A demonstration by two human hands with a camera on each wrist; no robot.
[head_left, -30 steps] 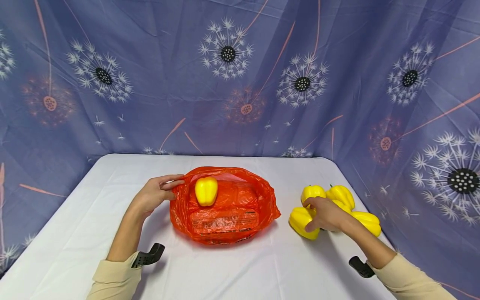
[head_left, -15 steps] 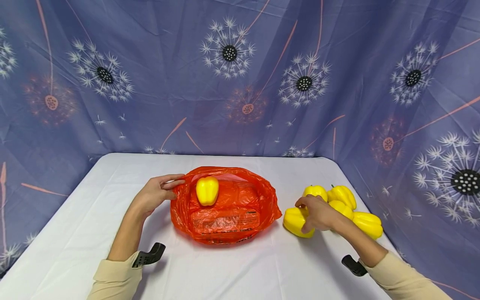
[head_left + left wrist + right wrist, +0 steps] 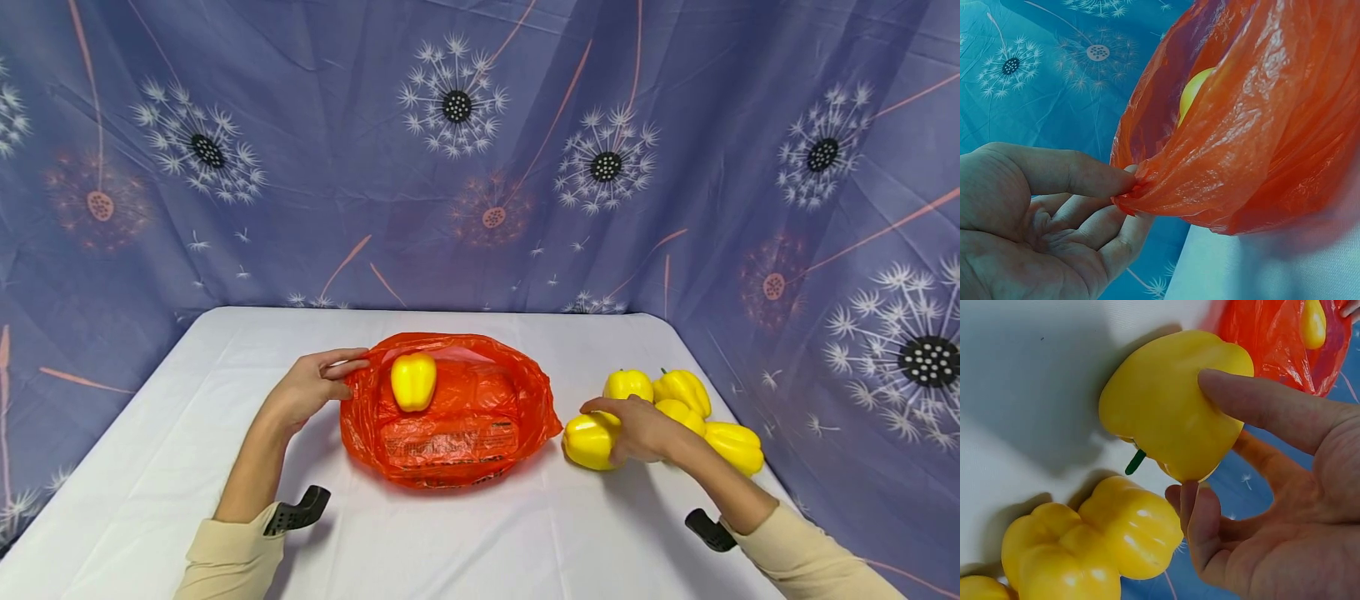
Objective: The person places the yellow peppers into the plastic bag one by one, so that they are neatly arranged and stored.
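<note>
My left hand (image 3: 303,387) pinches the left edge of a red plastic bag (image 3: 450,446) between thumb and fingers, as the left wrist view shows up close. Inside the bag's wide mouth lies one yellow bell pepper (image 3: 413,382). To the right of the bag, my right hand (image 3: 641,427) grips another bell pepper (image 3: 1172,400), its thumb on one side and fingers on the other. A green stem shows on this pepper in the right wrist view. Part of it is hidden behind the hand in the head view.
Several more yellow bell peppers (image 3: 682,392) lie grouped on the right of the table, just beyond my right hand. The white cloth-covered table (image 3: 450,550) meets a blue dandelion-print curtain (image 3: 360,167) at the back and sides.
My right hand has moved left with the bell pepper, away from the group and towards the bag. The left hand has stayed at the bag's edge.
</note>
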